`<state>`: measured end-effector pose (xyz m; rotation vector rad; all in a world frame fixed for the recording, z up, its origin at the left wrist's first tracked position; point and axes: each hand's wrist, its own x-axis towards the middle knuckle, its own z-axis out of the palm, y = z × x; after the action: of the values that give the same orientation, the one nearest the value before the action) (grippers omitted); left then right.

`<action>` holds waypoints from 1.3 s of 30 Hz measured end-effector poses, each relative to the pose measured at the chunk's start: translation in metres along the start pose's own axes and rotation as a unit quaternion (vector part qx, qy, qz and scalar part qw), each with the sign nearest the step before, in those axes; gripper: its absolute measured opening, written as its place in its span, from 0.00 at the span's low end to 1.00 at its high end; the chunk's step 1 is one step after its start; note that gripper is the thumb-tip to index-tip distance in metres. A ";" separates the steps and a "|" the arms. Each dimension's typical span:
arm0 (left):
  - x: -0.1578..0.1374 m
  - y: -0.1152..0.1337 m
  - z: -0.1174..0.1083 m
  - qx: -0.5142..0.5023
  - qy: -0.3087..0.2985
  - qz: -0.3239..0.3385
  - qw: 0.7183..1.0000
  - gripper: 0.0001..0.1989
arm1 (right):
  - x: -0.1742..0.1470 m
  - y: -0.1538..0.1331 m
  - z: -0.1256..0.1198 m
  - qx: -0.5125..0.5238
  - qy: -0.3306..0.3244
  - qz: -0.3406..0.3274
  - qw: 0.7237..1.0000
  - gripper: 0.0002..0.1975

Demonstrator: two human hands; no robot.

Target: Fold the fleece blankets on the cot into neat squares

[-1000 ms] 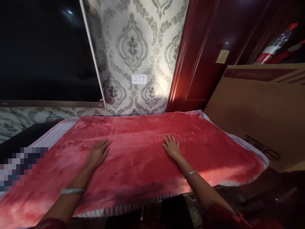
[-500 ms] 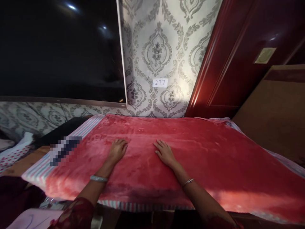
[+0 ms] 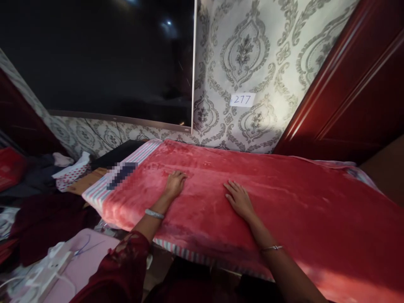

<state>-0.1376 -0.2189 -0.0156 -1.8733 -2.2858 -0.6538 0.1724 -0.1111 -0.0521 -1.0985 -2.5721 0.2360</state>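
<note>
A red plush blanket (image 3: 202,210) with a striped edge is spread over the table before me. My left hand (image 3: 175,184) rests palm down on its left half, fingers stretched out and slightly bent. To the right, my right hand (image 3: 240,200) lies flat on the same cloth with fingers spread. Neither hand holds anything. On the striped left border lies a dark oblong item (image 3: 122,176), pixelated so that its kind cannot be made out.
A large black television (image 3: 120,63) hangs behind, beside patterned wallpaper bearing a paper marked 277 (image 3: 242,99). At lower left, a white power strip (image 3: 52,271) with cables lies on a pink surface (image 3: 91,252). A dark red door (image 3: 353,97) stands at the right.
My view has turned to the left, so the scene sits further right and more clutter shows at left. Both hands remain flat on the blanket.
</note>
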 end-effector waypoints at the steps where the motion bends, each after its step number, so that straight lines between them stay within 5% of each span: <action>1: 0.000 -0.001 0.000 -0.002 0.002 0.001 1.000 0.15 | 0.000 0.000 0.000 0.001 0.001 0.000 1.000 0.26; 15: -0.003 0.000 0.001 -0.007 0.014 -0.020 1.000 0.13 | -0.001 0.003 0.002 0.015 0.006 -0.002 1.000 0.25; 23: -0.008 -0.001 0.003 0.001 0.017 -0.052 0.999 0.13 | 0.001 0.019 0.022 0.028 0.070 -0.040 0.996 0.24; 39: 0.009 -0.070 -0.023 -0.053 -0.029 0.038 0.997 0.07 | 0.002 0.026 0.029 0.068 0.108 -0.054 0.990 0.23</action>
<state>-0.2110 -0.2302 -0.0097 -2.0423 -2.2428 -0.7327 0.1779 -0.0919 -0.0854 -0.8810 -2.3752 0.2474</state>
